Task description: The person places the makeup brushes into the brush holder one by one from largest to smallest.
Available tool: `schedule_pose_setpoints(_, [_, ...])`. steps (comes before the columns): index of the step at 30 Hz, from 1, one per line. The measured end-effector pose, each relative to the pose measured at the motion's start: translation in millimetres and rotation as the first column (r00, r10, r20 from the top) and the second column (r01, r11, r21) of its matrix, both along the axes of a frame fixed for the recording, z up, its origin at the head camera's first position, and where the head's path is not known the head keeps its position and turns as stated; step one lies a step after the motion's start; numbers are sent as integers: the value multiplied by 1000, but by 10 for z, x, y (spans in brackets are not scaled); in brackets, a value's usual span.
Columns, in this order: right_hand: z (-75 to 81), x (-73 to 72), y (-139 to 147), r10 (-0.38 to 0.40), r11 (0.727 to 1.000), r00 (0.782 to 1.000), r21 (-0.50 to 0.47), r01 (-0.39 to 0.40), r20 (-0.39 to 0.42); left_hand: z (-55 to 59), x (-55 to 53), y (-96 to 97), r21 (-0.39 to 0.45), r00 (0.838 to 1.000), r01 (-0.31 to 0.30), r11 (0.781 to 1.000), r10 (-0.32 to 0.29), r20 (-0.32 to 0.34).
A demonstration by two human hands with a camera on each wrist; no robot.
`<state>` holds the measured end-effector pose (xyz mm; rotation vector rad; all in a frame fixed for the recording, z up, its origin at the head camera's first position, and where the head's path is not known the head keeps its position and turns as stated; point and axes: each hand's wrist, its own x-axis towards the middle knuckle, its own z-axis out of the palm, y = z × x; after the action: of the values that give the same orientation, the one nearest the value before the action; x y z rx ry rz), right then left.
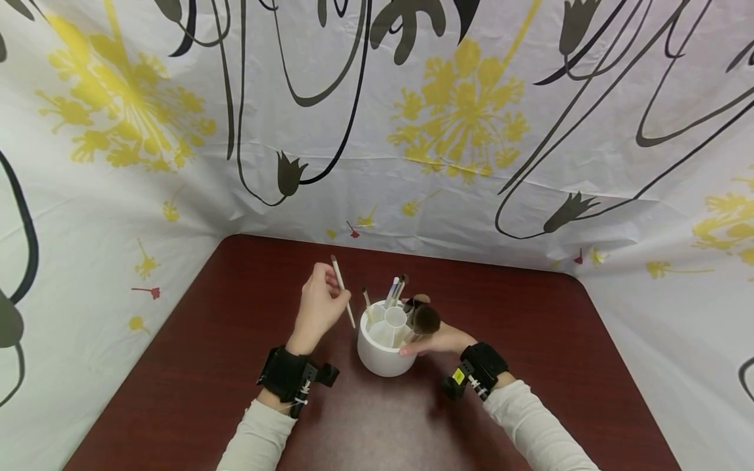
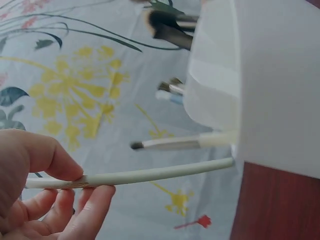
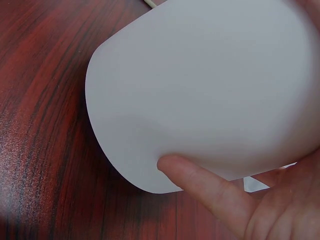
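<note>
My left hand (image 1: 320, 306) pinches a slim makeup brush (image 1: 349, 313) with a pale handle between thumb and fingers, bristle end up. Its lower end is just left of a round white brush holder (image 1: 385, 362) with several compartments. In the left wrist view the pale handle (image 2: 155, 174) crosses between the fingertips. Gripping the holder from the right side is my right hand (image 1: 444, 339), its thumb (image 3: 192, 177) along the white wall. The holder contains a big fluffy brush (image 1: 426, 320), a small thin brush (image 1: 366, 298) at the left, and several others at the back.
The holder stands on a dark red wood-grain table (image 1: 253, 314). White cloth (image 1: 353, 131) with yellow and grey flower prints hangs behind the table and along its sides. Each wrist wears a black strap with a small camera.
</note>
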<state>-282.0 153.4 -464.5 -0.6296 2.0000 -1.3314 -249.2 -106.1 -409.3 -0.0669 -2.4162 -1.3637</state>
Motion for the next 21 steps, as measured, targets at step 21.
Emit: schedule_pose_setpoints(21, [28, 11, -17, -5, 1000, 1000, 0, 5, 8, -292, -90, 225, 75, 999, 7, 997, -3, -46])
